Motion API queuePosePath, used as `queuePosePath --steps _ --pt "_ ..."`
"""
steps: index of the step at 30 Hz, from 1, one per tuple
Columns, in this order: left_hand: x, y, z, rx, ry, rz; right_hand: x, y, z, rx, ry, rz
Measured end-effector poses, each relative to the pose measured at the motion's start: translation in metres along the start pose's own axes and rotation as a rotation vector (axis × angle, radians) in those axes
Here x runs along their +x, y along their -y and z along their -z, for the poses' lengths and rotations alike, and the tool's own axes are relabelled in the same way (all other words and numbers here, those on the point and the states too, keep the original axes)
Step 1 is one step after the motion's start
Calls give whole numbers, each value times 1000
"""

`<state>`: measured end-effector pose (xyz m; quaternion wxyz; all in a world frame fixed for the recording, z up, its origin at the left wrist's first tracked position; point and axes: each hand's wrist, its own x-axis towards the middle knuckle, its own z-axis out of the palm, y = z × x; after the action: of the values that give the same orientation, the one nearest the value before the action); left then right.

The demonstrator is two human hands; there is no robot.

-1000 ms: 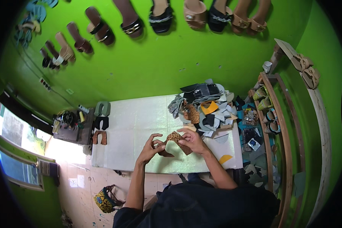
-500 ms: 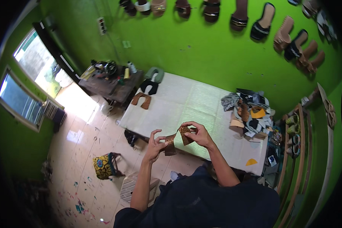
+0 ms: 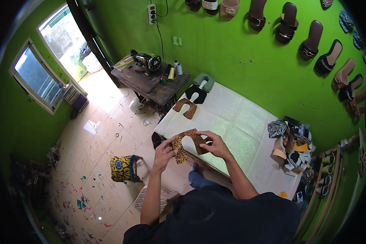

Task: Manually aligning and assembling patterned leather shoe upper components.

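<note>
A leopard-print U-shaped sandal upper (image 3: 181,155) is stretched between my hands, in front of the white table's near edge. My left hand (image 3: 163,155) pinches one leg of it, and my right hand (image 3: 215,145) pinches the other, whose plain brown side shows. The patterned face is turned up on the left part. Past my hands, along the table's left end, lie three similar U-shaped pieces: a brown leopard-print one (image 3: 188,110), a black one (image 3: 196,96) and a grey-green one (image 3: 208,83).
The white-covered table (image 3: 227,118) carries a heap of leather scraps (image 3: 290,148) at its right end. A sewing machine (image 3: 150,63) stands on a wooden table (image 3: 162,93). A patterned stool (image 3: 124,168) is on the floor, left. Sandals (image 3: 286,24) hang on the green wall.
The upper has opened out from a folded, bent shape into a wide U with its print showing. My view has swung left, bringing the sewing machine nearer the middle.
</note>
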<state>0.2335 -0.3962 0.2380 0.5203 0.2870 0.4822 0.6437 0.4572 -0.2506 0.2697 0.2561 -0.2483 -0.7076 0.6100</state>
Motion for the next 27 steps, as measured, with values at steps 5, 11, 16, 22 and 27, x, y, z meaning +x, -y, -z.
queuePosePath --steps 5,11,16,22,27 --pt "56 -15 30 142 16 2 54 -24 2 -115 -12 31" --pt "129 -44 43 190 56 70 119 -26 11 -45 -66 -5" --pt "179 -52 57 261 103 36 150 -24 19 -79 -73 -103" --pt "235 -46 69 364 193 47 169 -49 20 -90 -217 -144" --pt "283 -35 90 377 316 132 185 -68 7 -79 -336 -211"
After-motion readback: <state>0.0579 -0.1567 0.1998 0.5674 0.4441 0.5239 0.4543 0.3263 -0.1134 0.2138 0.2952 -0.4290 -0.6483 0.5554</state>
